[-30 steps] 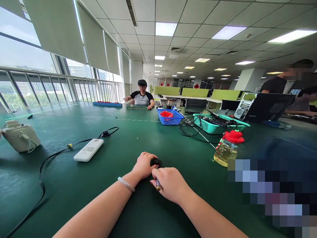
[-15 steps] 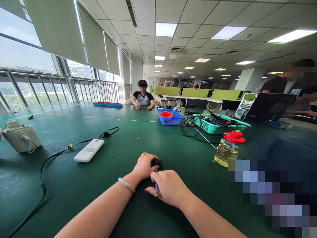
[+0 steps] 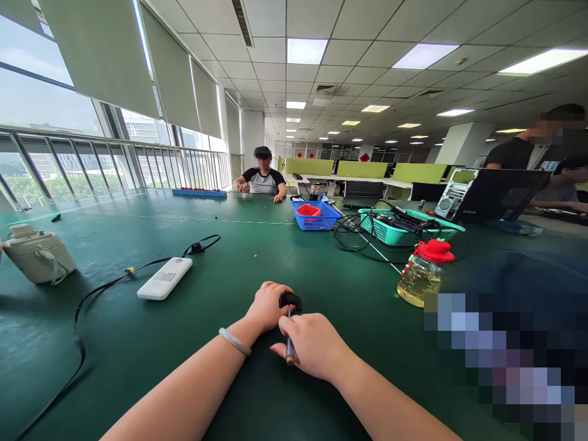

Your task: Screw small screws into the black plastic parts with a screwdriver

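Observation:
My left hand point(image 3: 270, 304) rests on the green tabletop point(image 3: 220, 269), its fingers closed round a small black part point(image 3: 290, 300) whose exact kind I cannot make out. A pale bangle point(image 3: 234, 341) circles that wrist. My right hand point(image 3: 312, 343) grips a screwdriver point(image 3: 290, 352) by its purplish, translucent handle. The shaft points away from me, and its tip meets the near side of the black part or lies right by it; the contact point is too small to tell.
Left of my hands lie a white power bank point(image 3: 165, 278) and a black cord point(image 3: 81, 306). A beige container point(image 3: 39, 254) stands farther left. To the right are a red-lidded bottle point(image 3: 420, 278), a blue basket point(image 3: 316, 220) and a green basket point(image 3: 395, 234) of cables. A person point(image 3: 264, 177) sits across.
Both my hands keep nearly the same place and grip. Across the table, the seated person's hand on the left of the picture has shifted left and up.

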The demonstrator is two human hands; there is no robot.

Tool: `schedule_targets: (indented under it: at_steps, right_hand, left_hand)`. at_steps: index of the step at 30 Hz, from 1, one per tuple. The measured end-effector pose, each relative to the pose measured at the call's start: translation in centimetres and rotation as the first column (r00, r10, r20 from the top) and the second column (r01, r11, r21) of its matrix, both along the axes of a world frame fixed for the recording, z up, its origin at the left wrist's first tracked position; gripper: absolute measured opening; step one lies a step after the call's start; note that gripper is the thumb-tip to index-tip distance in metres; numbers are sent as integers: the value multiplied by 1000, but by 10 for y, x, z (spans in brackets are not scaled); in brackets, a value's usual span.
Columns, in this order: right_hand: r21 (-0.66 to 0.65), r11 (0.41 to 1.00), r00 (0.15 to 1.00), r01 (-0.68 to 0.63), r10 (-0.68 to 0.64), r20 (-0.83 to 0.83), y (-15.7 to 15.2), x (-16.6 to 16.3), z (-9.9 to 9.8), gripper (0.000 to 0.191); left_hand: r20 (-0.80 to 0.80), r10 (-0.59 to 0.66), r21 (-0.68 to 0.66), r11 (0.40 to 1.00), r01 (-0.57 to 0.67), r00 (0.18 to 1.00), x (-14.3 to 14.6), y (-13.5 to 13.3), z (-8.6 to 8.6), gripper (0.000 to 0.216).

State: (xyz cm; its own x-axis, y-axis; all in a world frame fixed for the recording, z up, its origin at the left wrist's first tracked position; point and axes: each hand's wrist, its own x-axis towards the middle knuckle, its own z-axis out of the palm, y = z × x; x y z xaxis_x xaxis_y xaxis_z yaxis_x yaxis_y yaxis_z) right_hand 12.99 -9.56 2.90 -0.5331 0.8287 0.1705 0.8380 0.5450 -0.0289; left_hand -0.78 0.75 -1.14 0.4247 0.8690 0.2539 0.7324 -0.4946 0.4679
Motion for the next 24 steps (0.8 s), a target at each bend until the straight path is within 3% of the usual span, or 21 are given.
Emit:
schedule_targets:
  at_steps: [10, 24]
  right_hand:
    - [97, 995, 993, 33, -22, -118, 4, 9, -3, 25]
    - [109, 994, 997, 13, -4, -77, 2, 10, -2, 24]
  left_hand:
    - [-14, -1, 4, 1000, 1, 1000, 1, -3, 4, 27]
    - [-14, 1, -9, 1000, -2, 1000, 2, -2, 2, 28]
